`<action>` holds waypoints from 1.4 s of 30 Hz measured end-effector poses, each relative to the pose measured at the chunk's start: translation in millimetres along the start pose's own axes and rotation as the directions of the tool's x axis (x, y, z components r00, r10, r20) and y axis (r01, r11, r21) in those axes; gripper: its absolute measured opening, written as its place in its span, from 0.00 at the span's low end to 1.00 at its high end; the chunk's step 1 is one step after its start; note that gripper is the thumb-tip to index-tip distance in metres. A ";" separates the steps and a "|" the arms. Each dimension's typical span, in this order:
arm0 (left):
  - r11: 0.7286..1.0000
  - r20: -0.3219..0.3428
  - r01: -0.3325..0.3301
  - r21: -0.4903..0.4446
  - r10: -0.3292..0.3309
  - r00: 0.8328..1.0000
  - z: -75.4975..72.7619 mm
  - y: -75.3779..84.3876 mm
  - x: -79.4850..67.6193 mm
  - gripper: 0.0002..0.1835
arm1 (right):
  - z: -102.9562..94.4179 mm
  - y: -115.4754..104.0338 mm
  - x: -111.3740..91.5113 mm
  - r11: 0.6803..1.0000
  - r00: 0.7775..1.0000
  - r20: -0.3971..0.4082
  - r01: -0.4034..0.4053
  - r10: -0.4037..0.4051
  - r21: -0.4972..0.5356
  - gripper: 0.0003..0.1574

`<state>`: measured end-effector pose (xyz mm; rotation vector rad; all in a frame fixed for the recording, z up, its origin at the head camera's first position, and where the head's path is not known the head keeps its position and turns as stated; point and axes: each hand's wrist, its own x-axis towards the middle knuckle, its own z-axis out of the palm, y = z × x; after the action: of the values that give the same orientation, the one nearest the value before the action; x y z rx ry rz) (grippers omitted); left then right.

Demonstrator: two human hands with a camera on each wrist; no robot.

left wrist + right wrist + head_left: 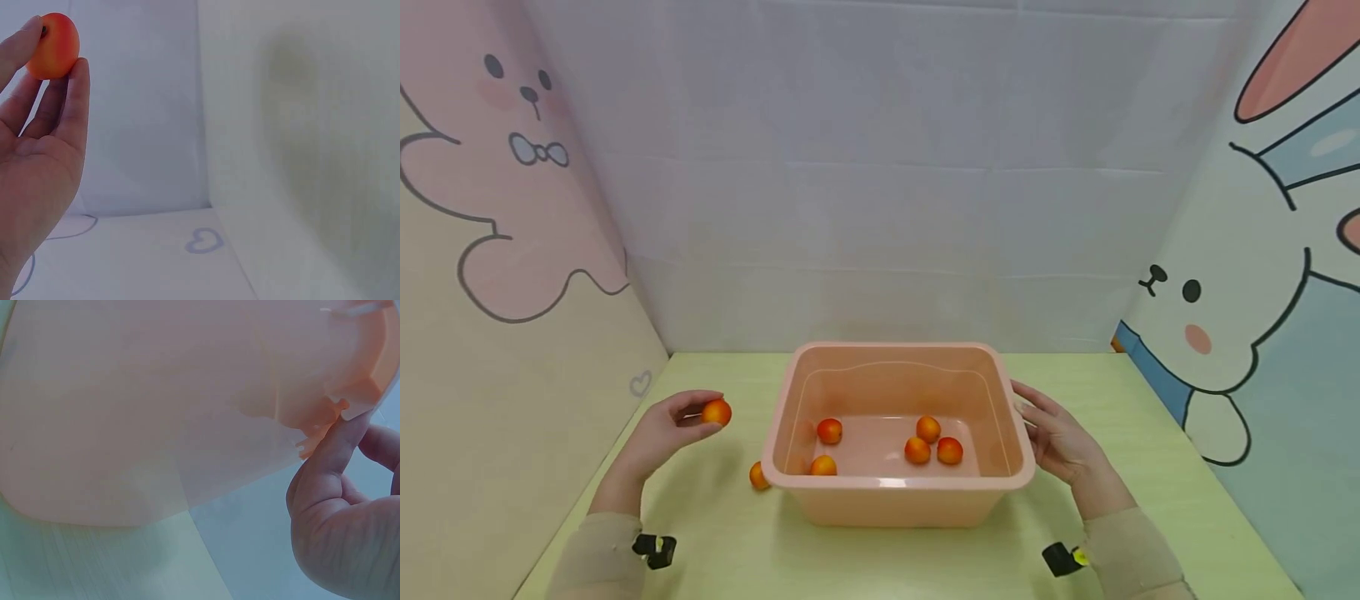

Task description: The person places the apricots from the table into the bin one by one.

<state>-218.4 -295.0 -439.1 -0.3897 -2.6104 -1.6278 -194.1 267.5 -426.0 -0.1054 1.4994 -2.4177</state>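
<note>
My left hand (658,429) pinches a small orange-red apricot-like fruit (717,412) between thumb and fingers, raised left of the bin. The left wrist view shows that fruit (55,47) with a dark stem spot beside the thumb. A pink plastic bin (910,500) holds several similar fruits (928,429), scattered at its left and clustered right of its middle. My right hand (1060,437) touches the bin's right side at the rim, fingers fairly straight. In the right wrist view the right hand's (344,512) fingertips reach beneath the rim, partly hidden by it.
Another fruit (759,476) lies on the pale green table (722,542), partly hidden by the bin's left rim. A white wall (887,208) stands behind. Side panels show a cartoon bear (527,192) and a cartoon rabbit (1240,317).
</note>
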 end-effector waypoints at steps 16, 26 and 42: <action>0.991 0.036 -0.122 0.057 0.120 0.992 -6.6 85.9 45.4 0.27 | 1.7 -0.7 -0.5 1.000 0.999 -0.029 -0.014 0.014 -0.009 0.19; 0.977 0.131 -0.211 0.039 0.205 0.970 17.7 138.3 72.9 0.26 | -0.1 0.6 -0.3 1.000 1.000 0.002 0.007 -0.007 -0.004 0.20; 0.941 0.261 -0.338 0.017 0.322 0.910 64.3 200.3 105.2 0.24 | 0.1 1.7 0.9 1.000 1.000 -0.019 0.007 -0.008 -0.017 0.19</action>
<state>-267.3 -134.2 -274.6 -1.0387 -2.5680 -1.4632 -194.5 266.4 -427.5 -0.0919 1.5310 -2.4189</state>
